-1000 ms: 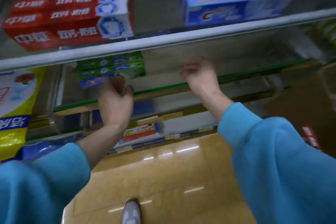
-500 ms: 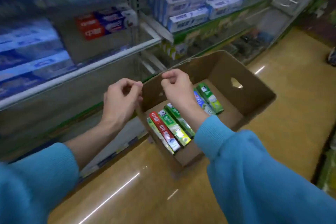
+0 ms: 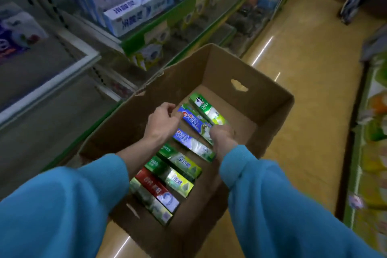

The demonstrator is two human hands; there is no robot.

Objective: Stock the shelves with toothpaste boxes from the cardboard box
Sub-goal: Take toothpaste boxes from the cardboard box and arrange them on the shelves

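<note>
Hands reach down into the cardboard box [image 3: 270, 98] at the centre of the frame, which sits on the yellow floor [image 3: 310, 81] beside the shelves [image 3: 144, 37] at the upper left. The left hand [image 3: 162, 121] hovers above the box's inner left wall with its fingers loosely curled and nothing visibly in them. The right hand [image 3: 222, 135] is blurred and lies on the near end of a blue toothpaste box [image 3: 193, 120]; whether it grips that box cannot be told. More toothpaste boxes lie side by side along the bottom: a green one [image 3: 206, 107] farthest back, another blue one [image 3: 192, 144], two green ones [image 3: 180, 160], a red one [image 3: 157, 188]. White and blue cartons [image 3: 134, 10] fill the shelf at the top.
</note>
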